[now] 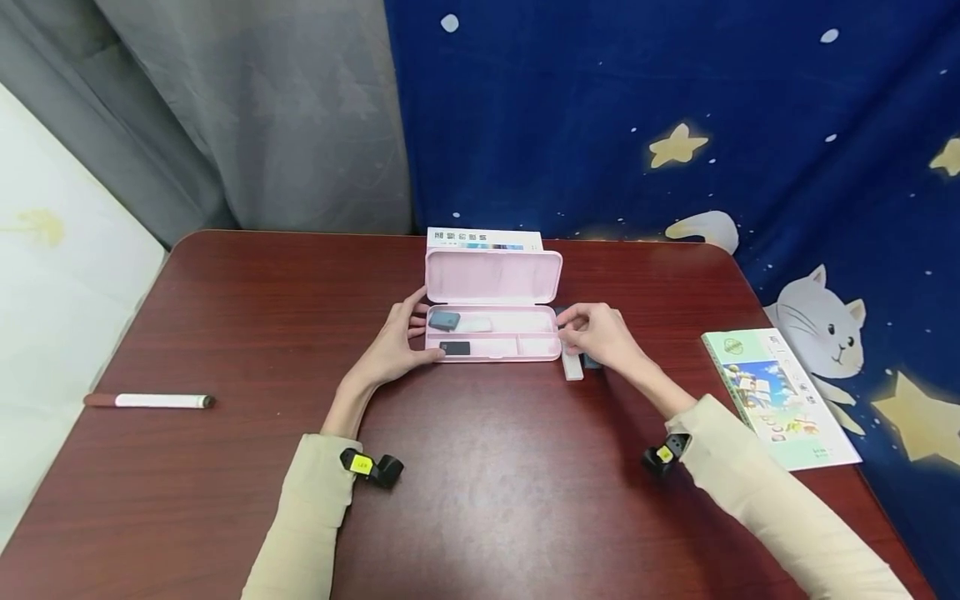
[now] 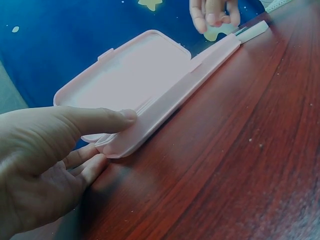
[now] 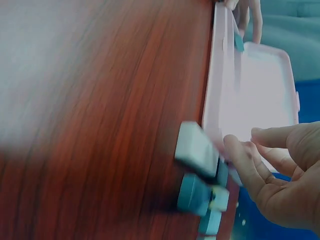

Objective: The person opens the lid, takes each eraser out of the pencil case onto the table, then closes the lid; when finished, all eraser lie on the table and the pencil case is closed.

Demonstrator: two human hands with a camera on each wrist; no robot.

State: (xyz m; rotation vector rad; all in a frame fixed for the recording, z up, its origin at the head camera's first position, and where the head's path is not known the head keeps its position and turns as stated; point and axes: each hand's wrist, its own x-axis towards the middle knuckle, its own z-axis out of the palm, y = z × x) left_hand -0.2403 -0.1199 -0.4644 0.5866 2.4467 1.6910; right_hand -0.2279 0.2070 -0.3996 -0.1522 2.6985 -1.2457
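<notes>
Our pink case (image 1: pixel 536 359) sits open on the table (image 1: pixel 487 500), its lid (image 1: pixel 493 277) raised at the back. We have the left hand (image 1: pixel 393 348) gripping the case's left end, thumb at the front and fingers around the end. The right hand (image 1: pixel 600 335) hovers at the case's right end, fingers half curled, thumb and forefinger slightly apart; we see nothing in its grasp. Inside the case, toward its left, lie a slate block (image 1: pixel 444 320), a pale piece (image 1: pixel 475 324) and a black block (image 1: pixel 455 347). Just beyond the case's right end sit a white bar (image 1: pixel 573 367) and a blue block (image 3: pixel 193 194), crowded close. We could knock these askew, the right hand being so near. If our left grip tugged unevenly, the case might skid or its lid drop onto our fingers.
</notes>
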